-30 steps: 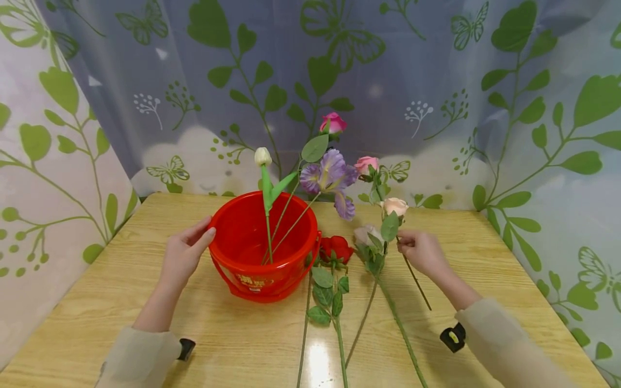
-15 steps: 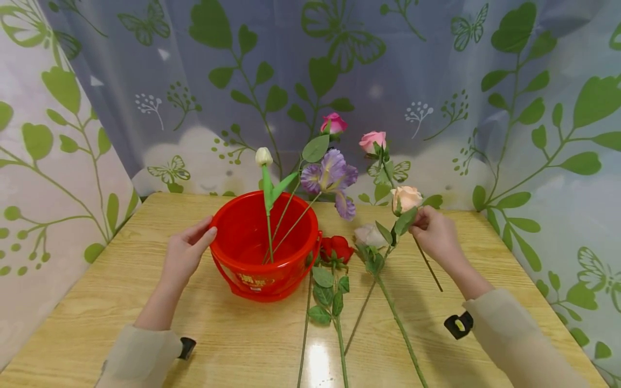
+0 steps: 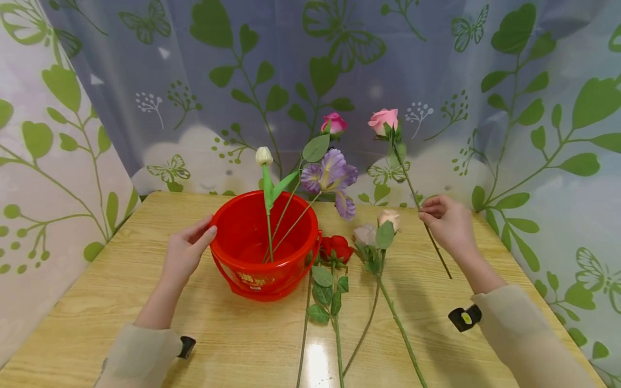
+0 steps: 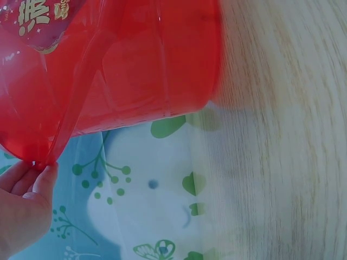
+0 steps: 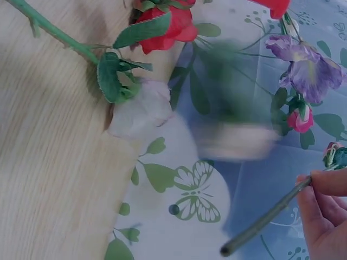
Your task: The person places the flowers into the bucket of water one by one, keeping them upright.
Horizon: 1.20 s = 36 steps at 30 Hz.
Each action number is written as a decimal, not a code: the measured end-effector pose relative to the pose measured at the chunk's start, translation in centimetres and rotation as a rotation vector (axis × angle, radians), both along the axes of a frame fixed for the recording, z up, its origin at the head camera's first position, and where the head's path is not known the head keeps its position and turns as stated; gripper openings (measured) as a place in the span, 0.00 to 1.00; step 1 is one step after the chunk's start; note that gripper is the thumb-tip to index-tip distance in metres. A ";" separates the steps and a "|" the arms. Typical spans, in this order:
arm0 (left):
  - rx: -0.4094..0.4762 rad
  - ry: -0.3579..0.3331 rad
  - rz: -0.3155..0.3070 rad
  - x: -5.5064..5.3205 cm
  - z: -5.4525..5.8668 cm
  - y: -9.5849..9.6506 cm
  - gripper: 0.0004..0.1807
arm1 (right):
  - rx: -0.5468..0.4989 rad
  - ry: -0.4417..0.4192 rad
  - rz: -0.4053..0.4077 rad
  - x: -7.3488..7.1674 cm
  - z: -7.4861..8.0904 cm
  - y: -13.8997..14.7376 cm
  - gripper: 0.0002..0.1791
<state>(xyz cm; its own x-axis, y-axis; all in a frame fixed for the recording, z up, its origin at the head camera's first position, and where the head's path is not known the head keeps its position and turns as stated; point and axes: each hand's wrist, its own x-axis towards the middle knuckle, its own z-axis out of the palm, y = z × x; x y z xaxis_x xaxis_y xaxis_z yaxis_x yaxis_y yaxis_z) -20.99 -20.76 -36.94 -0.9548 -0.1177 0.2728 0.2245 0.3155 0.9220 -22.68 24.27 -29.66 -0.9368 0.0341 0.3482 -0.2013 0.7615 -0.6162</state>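
My left hand [image 3: 186,249] pinches the left rim of a red plastic bucket [image 3: 264,283]; in the left wrist view its fingertips are at the bucket's rim, by the handle's end. Inside the bucket stand a white tulip [image 3: 264,156], a purple iris [image 3: 331,175] and a magenta rosebud [image 3: 333,123]. At the right, my right hand [image 3: 448,223] pinches the stem of a pink rose [image 3: 384,120], held tilted above the table with its bloom up and to the left. Below it is a peach rose [image 3: 390,220], blurred in the right wrist view, beside a pale whitish rose [image 5: 143,108].
A red rose [image 3: 336,249] with leafy stem lies just right of the bucket, among several long stems reaching the table's near edge. Behind the wooden table [image 3: 116,291] hangs a curtain [image 3: 271,64] printed with leaves and butterflies.
My right hand has moved right and slightly up, drawing the pink rose up and away from the others. The peach rose rose with it, then dropped back. My left hand stays put.
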 end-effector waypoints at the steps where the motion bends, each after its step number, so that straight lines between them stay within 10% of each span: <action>1: -0.001 0.001 -0.001 0.0 0.0 0.0 0.26 | -0.003 0.004 0.000 0.0 0.1 0.1 0.12; 23: 0.009 0.012 -0.005 0.0 0.1 0.0 0.26 | -0.149 -0.038 0.062 1.1 0.4 -1.4 0.15; 36: -0.006 0.005 -0.003 0.0 0.1 0.0 0.26 | -0.507 -0.036 0.205 1.4 1.6 -4.6 0.18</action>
